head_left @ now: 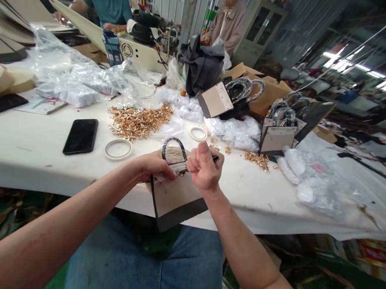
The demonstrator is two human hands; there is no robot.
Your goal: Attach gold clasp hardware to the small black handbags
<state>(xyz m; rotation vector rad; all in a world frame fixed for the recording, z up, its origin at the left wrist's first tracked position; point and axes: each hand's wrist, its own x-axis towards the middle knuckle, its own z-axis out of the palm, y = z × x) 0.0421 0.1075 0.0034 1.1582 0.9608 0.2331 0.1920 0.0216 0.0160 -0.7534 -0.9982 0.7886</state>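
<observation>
In front of me at the table's edge is a beige handbag panel (179, 197) with a dark lower band. A dark, plastic-wrapped handle (173, 141) arches from its top. My left hand (159, 166) grips the panel's upper edge at the left, thumb across it, just beside the handle. Closed in a fist with the thumb up, my right hand (205, 166) sits at the panel's top right. A dark bit sticks out past its fingers, but I cannot make out what it holds. Small hardware near my fingertips is too blurred to name.
Beyond my hands lie a pile of gold-coloured metal fittings (139, 121), tape rolls (118, 149) and a phone (80, 136). Finished-looking handbag pieces (279, 135) and plastic bags (312, 176) lie to the right. Two people (108, 10) work across the table.
</observation>
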